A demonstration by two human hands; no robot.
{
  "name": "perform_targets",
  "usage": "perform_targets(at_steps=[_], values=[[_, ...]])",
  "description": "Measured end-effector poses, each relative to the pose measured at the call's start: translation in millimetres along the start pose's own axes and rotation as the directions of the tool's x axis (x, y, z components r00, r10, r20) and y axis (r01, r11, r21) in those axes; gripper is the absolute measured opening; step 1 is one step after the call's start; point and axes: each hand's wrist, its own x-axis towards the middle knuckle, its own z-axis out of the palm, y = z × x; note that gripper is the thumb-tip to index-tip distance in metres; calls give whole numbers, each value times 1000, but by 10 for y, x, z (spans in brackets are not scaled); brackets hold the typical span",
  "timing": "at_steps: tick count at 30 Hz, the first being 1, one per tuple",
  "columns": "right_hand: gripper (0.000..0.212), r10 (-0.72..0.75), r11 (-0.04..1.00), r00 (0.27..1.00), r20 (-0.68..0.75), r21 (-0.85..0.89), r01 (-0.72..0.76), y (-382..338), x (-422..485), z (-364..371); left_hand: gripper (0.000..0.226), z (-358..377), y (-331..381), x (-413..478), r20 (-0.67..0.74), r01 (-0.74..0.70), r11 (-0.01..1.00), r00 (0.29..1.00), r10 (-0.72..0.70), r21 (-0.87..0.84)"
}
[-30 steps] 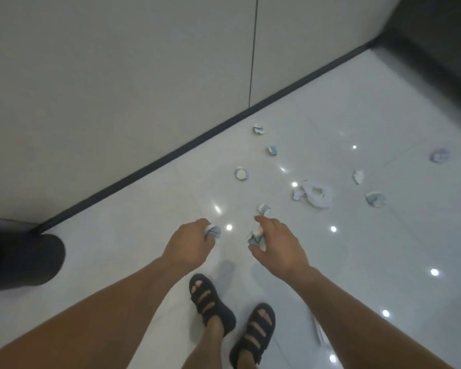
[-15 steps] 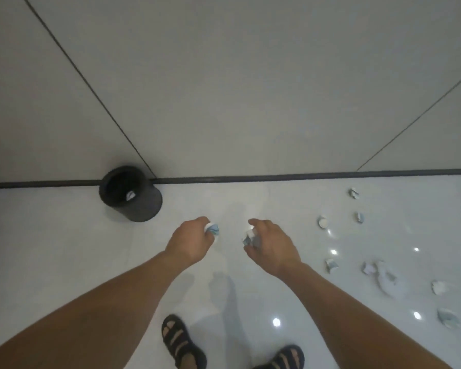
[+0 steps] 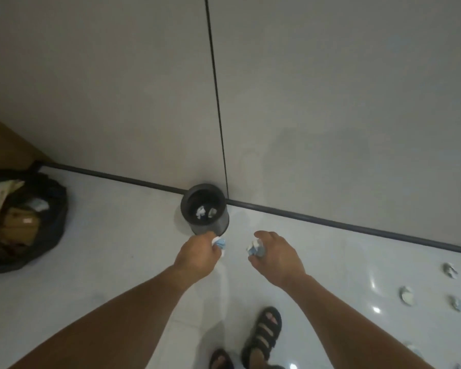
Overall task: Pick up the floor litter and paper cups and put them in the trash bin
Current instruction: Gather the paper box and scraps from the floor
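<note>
A small black round trash bin point(image 3: 190, 222) stands on the white floor against the wall, with a few crumpled paper bits point(image 3: 205, 211) inside. My left hand point(image 3: 197, 255) is just in front of the bin, closed on a crumpled white-and-blue paper scrap point(image 3: 219, 243). My right hand point(image 3: 276, 255) is to the right of it, closed on another crumpled scrap point(image 3: 254, 249). More crumpled litter point(image 3: 406, 293) lies on the floor at the far right.
A black garbage bag point(image 3: 54, 209) full of cardboard and paper sits open at the left. A grey wall with a dark baseboard point(image 3: 330, 222) runs behind the bin. My sandalled feet point(image 3: 264, 334) stand at the bottom.
The view has swung left and I have stepped closer. The bin now sits straight ahead of my hands, the garbage bag has come into view, and most floor litter has slid off to the right.
</note>
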Motion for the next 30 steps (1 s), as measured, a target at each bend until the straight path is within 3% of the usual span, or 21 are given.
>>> perform_targets(at_steps=[14, 22, 30], values=[[44, -74, 997, 992, 100, 26, 72, -210, 2227, 432, 21, -331, -544, 1914, 1, 58, 995, 998, -58, 87], [52, 11, 996, 988, 157, 90, -25, -140, 3049, 1405, 11, 55, -1107, 2917, 60, 3, 993, 998, -10, 120], [53, 139, 981, 975, 174, 110, -160, -10, 3688, 2393, 25, 650, -1807, 3840, 148, -58, 991, 988, 39, 122]])
